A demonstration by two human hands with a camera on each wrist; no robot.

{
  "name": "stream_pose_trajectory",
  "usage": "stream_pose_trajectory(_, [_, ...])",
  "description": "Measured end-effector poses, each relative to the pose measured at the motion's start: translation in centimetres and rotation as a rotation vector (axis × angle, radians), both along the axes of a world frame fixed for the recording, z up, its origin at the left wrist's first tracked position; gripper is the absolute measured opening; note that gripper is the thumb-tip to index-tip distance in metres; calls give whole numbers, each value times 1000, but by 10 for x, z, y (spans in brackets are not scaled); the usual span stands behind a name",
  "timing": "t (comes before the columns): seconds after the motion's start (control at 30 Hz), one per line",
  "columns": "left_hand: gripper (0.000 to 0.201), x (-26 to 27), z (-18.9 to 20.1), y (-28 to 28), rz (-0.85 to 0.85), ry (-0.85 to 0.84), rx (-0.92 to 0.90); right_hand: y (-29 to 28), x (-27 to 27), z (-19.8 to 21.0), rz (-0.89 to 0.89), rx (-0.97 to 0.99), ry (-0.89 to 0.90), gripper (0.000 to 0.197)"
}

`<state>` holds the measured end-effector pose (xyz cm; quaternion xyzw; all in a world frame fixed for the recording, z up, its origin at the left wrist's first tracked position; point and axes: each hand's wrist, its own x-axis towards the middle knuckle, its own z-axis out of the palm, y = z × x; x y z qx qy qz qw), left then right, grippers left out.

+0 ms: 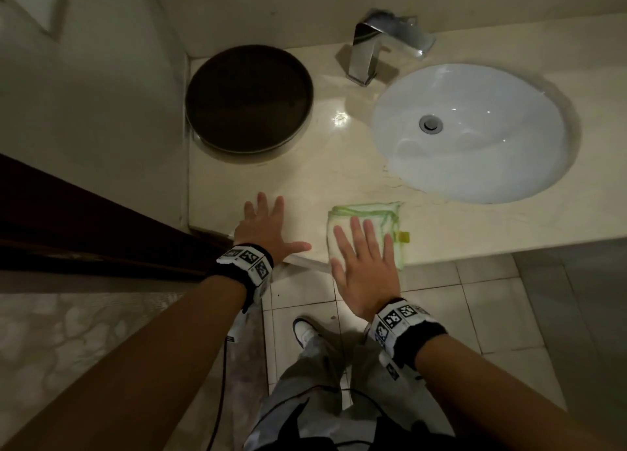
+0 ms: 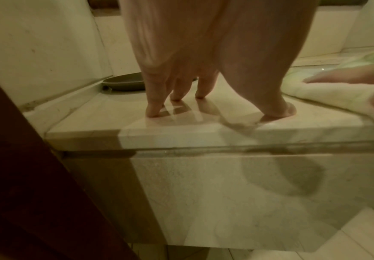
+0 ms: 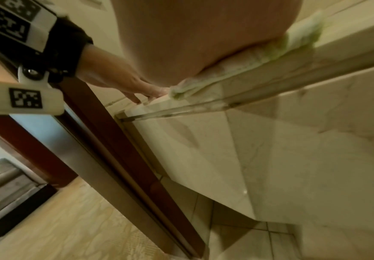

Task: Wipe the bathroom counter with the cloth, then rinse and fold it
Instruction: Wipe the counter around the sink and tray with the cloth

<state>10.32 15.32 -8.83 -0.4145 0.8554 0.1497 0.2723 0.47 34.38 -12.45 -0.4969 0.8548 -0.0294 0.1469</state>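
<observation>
Right hand (image 1: 364,257) lies flat, fingers straight, on the folded cloth (image 1: 369,218); left hand (image 1: 268,228) spreads on the desk (image 1: 339,179). Press evenly, sweeping outward.

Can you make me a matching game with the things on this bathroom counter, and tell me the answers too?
Things:
1. cloth
2. tray
3. tap
4. left hand

Places or states:
A. shiny metal, standing behind the sink
B. dark and round, in the counter's back left corner
C. fingers spread on the bare counter
D. white with green edges, folded under the right hand

Right pairs: 1-D, 2-B, 3-A, 4-C.
</observation>
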Motion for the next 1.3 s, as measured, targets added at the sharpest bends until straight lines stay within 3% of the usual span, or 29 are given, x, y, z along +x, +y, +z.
stream_pose_trajectory(0.17, [112,-12,14,-2,15,-51,31,19,-25,0,11,-27,-7,60])
stream_pose_trajectory(0.33, [75,-31,17,15,-163,113,0,61,-76,1,-109,6,16,61])
stream_pose_trajectory(0.53, [94,-76,17,40,-169,135,140,92,-116,0,-212,36,-7,60])
stream_pose_trajectory(0.67, [108,-87,6,54,-210,28,128,72,-93,-1,-258,30,4,61])
stream_pose_trajectory(0.77, [109,-85,1,56,-190,28,109,48,-67,-2,-87,20,-8,59])
stream_pose_trajectory(0.87, [107,-84,2,54,-182,46,116,31,-57,-2,-48,13,-24,58])
stream_pose_trajectory(1.3, [115,-92,3,53,-91,40,173,-86,-134,-1,24,31,-36,59])
